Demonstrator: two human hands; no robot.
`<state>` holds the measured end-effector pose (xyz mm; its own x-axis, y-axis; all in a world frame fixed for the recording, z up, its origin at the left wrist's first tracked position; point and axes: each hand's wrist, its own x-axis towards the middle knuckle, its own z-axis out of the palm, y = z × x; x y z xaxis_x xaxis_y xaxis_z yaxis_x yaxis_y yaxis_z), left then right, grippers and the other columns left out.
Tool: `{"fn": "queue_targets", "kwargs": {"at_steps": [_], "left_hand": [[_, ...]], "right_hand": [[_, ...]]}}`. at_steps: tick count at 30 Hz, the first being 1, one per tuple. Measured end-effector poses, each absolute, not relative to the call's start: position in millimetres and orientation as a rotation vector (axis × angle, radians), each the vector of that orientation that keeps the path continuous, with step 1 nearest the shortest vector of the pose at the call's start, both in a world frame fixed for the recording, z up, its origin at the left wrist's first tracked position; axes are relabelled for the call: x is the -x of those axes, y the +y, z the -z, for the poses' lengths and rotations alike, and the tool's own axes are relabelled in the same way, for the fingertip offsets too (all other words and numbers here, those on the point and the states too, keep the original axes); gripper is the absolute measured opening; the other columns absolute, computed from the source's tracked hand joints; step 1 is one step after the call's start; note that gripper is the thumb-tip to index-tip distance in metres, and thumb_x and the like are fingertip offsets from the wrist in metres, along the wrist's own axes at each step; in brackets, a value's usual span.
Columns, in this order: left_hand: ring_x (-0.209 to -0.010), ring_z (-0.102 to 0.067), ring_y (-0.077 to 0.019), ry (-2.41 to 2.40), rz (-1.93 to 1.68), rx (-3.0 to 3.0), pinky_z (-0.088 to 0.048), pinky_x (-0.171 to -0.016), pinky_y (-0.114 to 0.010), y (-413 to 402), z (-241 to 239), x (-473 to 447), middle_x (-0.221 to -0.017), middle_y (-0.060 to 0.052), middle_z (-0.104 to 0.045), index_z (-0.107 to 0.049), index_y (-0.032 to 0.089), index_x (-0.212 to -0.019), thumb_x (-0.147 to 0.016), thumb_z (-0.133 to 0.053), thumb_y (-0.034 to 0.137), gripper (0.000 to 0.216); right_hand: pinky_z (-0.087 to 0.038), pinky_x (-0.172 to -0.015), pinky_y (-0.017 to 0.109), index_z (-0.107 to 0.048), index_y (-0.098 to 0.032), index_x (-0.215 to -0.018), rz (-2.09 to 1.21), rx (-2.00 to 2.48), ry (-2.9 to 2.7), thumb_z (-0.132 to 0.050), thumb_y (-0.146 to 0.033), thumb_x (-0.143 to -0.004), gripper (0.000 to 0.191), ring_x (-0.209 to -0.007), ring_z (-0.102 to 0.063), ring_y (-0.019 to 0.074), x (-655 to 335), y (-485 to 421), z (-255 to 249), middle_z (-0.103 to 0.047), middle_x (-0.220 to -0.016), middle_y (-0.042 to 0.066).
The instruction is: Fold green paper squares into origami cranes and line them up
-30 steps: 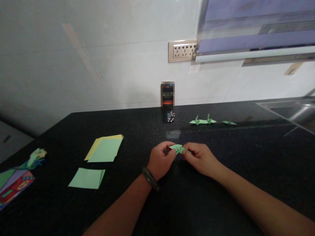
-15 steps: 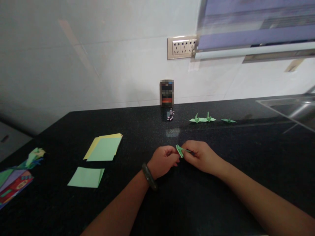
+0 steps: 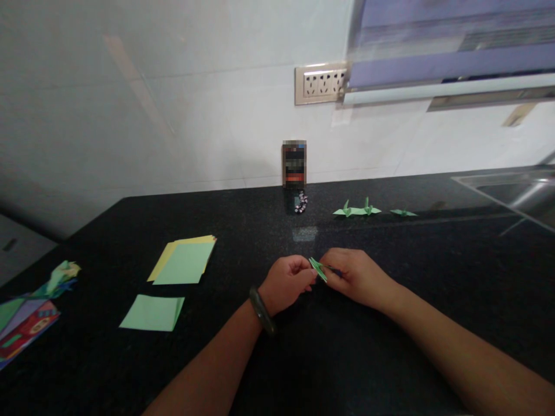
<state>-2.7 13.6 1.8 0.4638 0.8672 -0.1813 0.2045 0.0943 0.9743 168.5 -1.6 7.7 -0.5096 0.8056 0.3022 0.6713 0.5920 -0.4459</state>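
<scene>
Between my two hands, just above the dark countertop, is a small piece of folded green paper (image 3: 318, 268) with several layers showing at its edge. My left hand (image 3: 289, 279), with a dark bangle (image 3: 262, 311) at the wrist, pinches the paper's left side between thumb and fingers. From the other side my right hand (image 3: 356, 274) grips it, thumb below and curled fingers above. Part of the paper is hidden inside the right fingers. Beyond my hands stand green origami cranes (image 3: 356, 211), and a flatter green folded piece (image 3: 403, 213) lies to their right.
Green and yellow paper sheets (image 3: 184, 263) lie stacked at left, with a folded green sheet (image 3: 151, 312) nearer me. A colourful packet (image 3: 30, 329) sits at the far left. A phone-like device (image 3: 294, 164) leans on the wall behind a beaded loop (image 3: 300, 202). A sink (image 3: 515, 190) is at right.
The folded green paper has tilted slightly and shifted a little to the right, and my left fingertips sit closer against it. Everything else on the counter stays put.
</scene>
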Motion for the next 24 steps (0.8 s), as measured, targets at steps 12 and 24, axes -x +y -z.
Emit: {"fn": "queue_targets", "kwargs": {"at_steps": [12, 24], "left_hand": [[-0.05, -0.048, -0.0078, 1.036, -0.714, -1.552, -0.037, -0.048, -0.019, 14, 9, 1, -0.054, 0.003, -0.053, -0.055, 0.014, -0.064, -0.068, -0.054, 0.019, 0.006], [-0.042, -0.048, -0.0051, 0.819, -0.528, -1.295, -0.04, -0.043, -0.017, 18, -2, 15, -0.052, 0.002, -0.054, -0.056, 0.013, -0.065, -0.071, -0.06, 0.035, 0.024]], "right_hand": [[-0.037, -0.06, 0.023, -0.059, -0.017, -0.073, -0.366, 1.182, -2.361, -0.044, -0.022, -0.083, 0.018, -0.064, -0.052, 0.0123, -166, -3, -5, -0.057, -0.069, 0.003], [-0.036, -0.04, 0.017, -0.052, -0.015, -0.068, -1.549, 1.194, -1.665, -0.05, -0.035, -0.08, 0.023, -0.041, -0.045, 0.0052, -165, -2, -5, -0.054, -0.055, -0.003]]}}
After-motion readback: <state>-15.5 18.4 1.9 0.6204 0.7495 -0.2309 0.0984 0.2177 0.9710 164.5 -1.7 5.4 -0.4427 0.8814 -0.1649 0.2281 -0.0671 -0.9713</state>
